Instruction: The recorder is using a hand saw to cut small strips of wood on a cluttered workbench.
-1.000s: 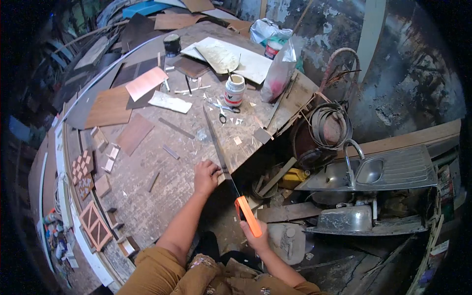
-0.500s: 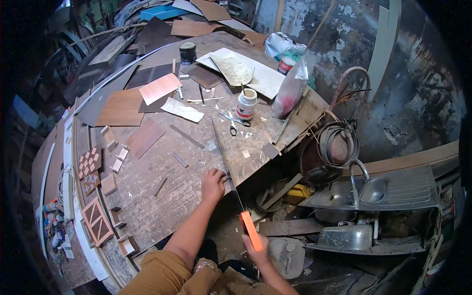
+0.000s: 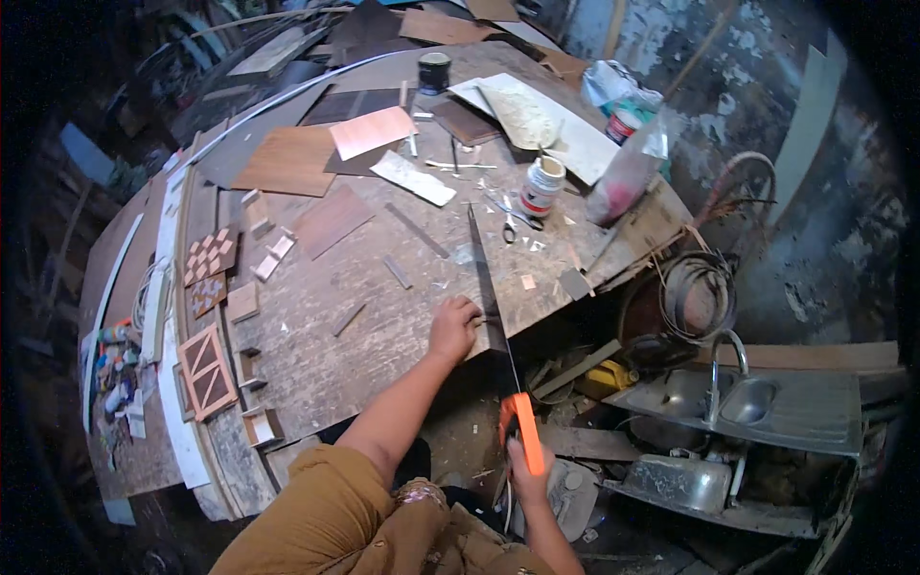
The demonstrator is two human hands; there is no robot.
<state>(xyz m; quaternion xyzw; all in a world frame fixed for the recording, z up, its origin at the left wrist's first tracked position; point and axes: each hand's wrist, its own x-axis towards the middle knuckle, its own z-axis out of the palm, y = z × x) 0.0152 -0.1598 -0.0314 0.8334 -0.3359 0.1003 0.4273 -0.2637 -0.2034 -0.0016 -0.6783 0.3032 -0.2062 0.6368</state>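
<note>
White glue jar (image 3: 541, 185) stands beyond handsaw (image 3: 489, 297).

I watch through one head-worn fisheye, looking steeply down from above the tabletop (image 3: 316, 316), which fills ten to one o'clock. My own forearms enter from six o'clock, close below the lens. Straight edges bow near the dark rim.

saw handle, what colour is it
Bright orange; the right hand grips the saw handle, plainest in the head view.
</note>
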